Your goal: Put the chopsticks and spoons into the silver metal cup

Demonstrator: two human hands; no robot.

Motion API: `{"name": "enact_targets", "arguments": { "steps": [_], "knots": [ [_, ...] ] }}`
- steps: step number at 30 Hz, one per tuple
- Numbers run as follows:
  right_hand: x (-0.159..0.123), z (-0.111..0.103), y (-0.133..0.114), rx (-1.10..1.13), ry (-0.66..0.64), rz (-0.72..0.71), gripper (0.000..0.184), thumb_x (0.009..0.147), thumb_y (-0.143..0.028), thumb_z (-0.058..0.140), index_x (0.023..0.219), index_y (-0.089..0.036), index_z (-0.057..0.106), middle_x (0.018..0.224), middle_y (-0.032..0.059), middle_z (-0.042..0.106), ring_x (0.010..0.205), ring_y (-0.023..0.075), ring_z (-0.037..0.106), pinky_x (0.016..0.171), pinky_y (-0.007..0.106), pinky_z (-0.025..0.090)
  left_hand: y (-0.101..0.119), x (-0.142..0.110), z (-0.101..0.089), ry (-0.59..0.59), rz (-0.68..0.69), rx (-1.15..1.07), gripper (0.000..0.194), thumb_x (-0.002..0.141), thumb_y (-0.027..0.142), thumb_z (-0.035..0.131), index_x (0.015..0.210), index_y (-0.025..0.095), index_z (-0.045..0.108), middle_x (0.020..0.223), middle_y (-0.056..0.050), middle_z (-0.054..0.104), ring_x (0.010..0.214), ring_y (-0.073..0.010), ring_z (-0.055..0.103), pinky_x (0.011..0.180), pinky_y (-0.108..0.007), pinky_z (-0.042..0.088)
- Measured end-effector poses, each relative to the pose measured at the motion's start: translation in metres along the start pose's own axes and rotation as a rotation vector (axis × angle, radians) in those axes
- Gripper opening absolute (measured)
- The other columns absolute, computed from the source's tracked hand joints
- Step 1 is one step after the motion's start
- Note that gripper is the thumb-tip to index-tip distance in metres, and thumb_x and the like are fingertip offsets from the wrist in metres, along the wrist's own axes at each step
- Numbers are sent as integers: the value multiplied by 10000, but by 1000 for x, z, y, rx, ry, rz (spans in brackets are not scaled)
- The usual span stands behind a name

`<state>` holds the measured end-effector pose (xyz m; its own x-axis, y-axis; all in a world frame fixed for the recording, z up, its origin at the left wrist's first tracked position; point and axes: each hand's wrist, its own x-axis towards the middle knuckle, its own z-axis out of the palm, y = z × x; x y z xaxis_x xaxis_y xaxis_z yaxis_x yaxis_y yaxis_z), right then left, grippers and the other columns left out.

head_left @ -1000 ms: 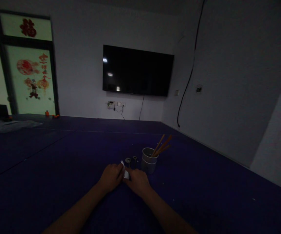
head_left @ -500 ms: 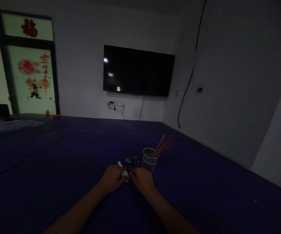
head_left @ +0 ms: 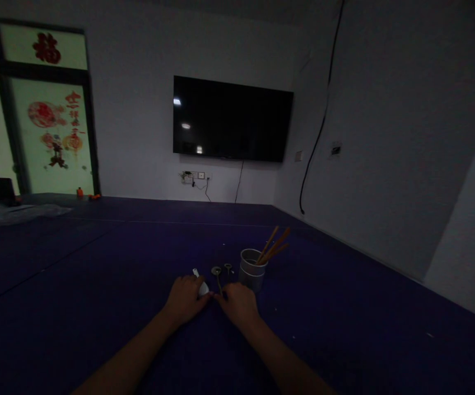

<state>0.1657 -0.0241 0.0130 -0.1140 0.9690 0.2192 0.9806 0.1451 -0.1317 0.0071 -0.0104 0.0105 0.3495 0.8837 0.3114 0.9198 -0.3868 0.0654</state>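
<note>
My left hand (head_left: 185,299) is closed round a white spoon-shaped utensil (head_left: 203,289), whose narrow end with a hole sticks out past the fingers. Close beside it, my right hand (head_left: 239,303) has its fingers on the handle of a metal spoon (head_left: 216,271) with a round head pointing away from me. The two thumbs nearly meet. Just beyond the right hand stands a grey metal canister (head_left: 252,274) holding several wooden utensils (head_left: 276,249). A smaller metal utensil (head_left: 228,266) lies between the spoon and the canister, its lower part hard to make out.
The hands rest over a wide purple surface (head_left: 139,252) dotted with small white specks. A crumpled clear plastic sheet (head_left: 23,214) lies far left, with small orange items (head_left: 80,192) near the door. A television (head_left: 233,120) hangs on the far wall; a black cable (head_left: 315,148) runs down the right wall.
My left hand has shifted slightly left and away from me, carrying the white utensil with it. The right hand, metal spoon and canister stay almost where they were.
</note>
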Motion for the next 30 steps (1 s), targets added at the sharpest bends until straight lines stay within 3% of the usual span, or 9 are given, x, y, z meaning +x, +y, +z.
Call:
{"name": "enact_targets", "arguments": {
  "steps": [12, 30],
  "knots": [
    [-1, -3, 1, -1, -1, 13, 312, 819, -439, 498, 859, -188, 680, 875, 91, 686, 836, 218, 639, 697, 277, 438, 1, 1, -6, -40, -106, 60, 329, 814, 345, 348, 1031, 184, 536, 993, -107, 625, 920, -248, 579, 799, -381, 394],
    [-9, -6, -9, 12, -18, -108, 302, 844, -405, 450, 872, -208, 677, 881, 79, 688, 845, 208, 636, 703, 265, 433, 3, 0, -1, -44, -86, 56, 396, 837, 373, 322, 1127, 169, 498, 990, -123, 637, 928, -261, 587, 805, -392, 398]
  ]
}}
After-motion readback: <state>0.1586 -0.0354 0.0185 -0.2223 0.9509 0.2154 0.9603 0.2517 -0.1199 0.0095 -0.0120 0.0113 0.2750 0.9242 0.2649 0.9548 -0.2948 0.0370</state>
